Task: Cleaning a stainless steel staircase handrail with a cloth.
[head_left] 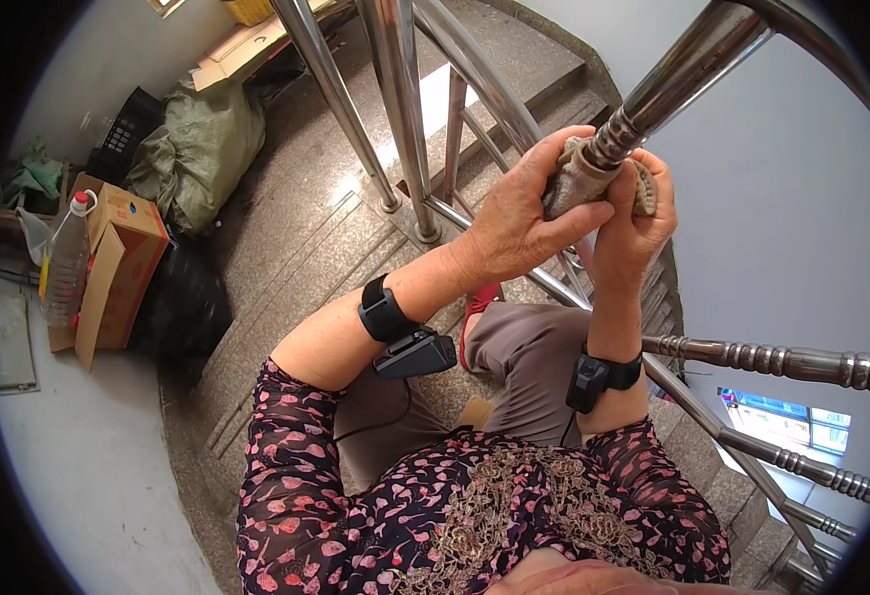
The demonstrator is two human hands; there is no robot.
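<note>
A greyish-brown cloth (581, 181) is wrapped round a shiny metal railing post (697, 69), just below its ringed collar. My left hand (529, 213) presses the cloth from the left, its fingers curled behind the post and the thumb lying across the front. From the right, my right hand (643, 213) closes on the same cloth, and a folded end of it shows between thumb and fingers. The fingertips behind the post are partly hidden. Both forearms wear black straps with small devices.
Speckled stone stairs (296, 268) curve around me. More metal posts (405, 119) and ringed balusters (782, 359) stand close by. At the left wall are a cardboard box (127, 248), a clear bottle with a red cap (68, 258), a green sack (207, 149) and a black bag (185, 307).
</note>
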